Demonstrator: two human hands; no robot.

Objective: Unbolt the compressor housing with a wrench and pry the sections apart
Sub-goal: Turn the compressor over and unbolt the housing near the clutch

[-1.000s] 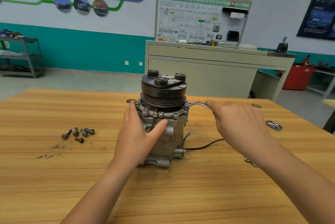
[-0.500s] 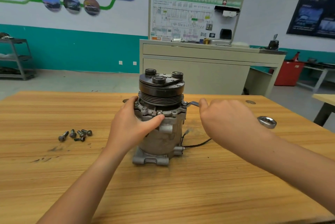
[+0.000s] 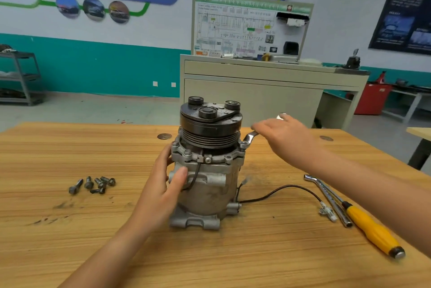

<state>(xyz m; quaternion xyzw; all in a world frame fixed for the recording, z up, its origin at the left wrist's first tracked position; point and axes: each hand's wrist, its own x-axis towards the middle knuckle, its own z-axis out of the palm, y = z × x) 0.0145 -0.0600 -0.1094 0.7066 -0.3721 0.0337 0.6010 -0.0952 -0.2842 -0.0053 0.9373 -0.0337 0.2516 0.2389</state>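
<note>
A grey metal compressor (image 3: 207, 185) with a black pulley on top stands upright mid-table. My left hand (image 3: 163, 189) grips its housing from the left, thumb on the front. A silver ring wrench (image 3: 249, 138) sits on a bolt at the flange's right side. My right hand (image 3: 283, 138) holds the wrench's shaft, and the far end pokes out above the fingers. Several flange bolts (image 3: 187, 153) sit along the front rim.
Several loose bolts (image 3: 93, 185) lie on the wooden table (image 3: 70, 241) to the left. A black cable (image 3: 279, 191) runs right from the compressor to a white plug. A socket wrench (image 3: 326, 196) and a yellow-handled screwdriver (image 3: 373, 231) lie at right.
My right hand swung the wrench handle away from me toward the table's far side. My left hand slid lower on the housing. The camera shifted, bringing the tools at right into view.
</note>
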